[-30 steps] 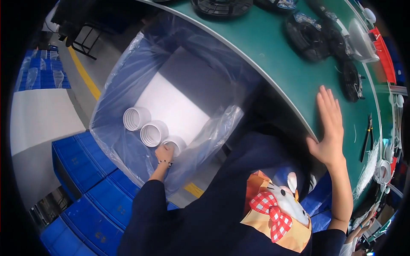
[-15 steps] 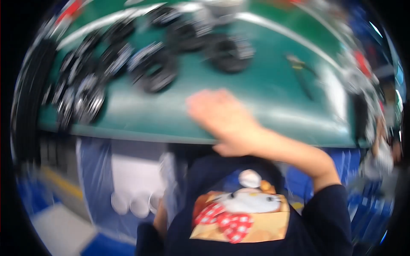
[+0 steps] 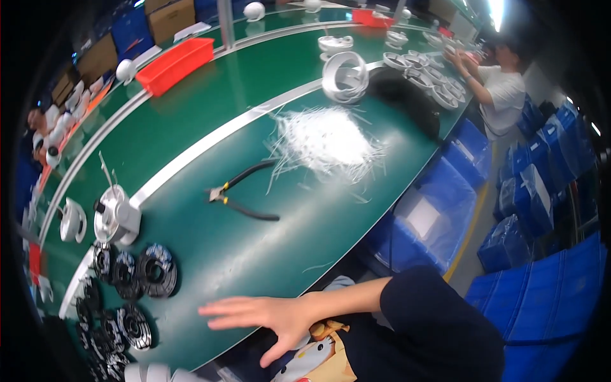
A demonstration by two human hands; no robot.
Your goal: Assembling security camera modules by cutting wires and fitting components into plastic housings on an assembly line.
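My right hand (image 3: 267,316) reaches leftward over the table's near edge, fingers stretched out and thumb apart, holding nothing. Closest to its fingertips are several black ring-shaped parts (image 3: 157,272) with slotted rims, clustered at the left of the green tabletop (image 3: 223,254). Beyond the hand lies a pair of cutting pliers (image 3: 218,193), its dark handles spread. A loose heap of thin white strips (image 3: 328,140) sits farther off. White round pieces (image 3: 147,372) show at the bottom edge, cut off by the picture. My left hand is out of view.
White housings (image 3: 118,216) stand left, behind the black parts. A red tray (image 3: 175,65) is across the table. White rings (image 3: 344,77) and a dark bundle (image 3: 407,99) lie beyond the strips. Blue bins (image 3: 439,204) line the right side, where a co-worker (image 3: 499,86) handles parts.
The view has swung to the right, bringing the strips, pliers and co-worker into plain sight. My right hand stays empty, its fingers now clearly spread. My left arm has left the picture.
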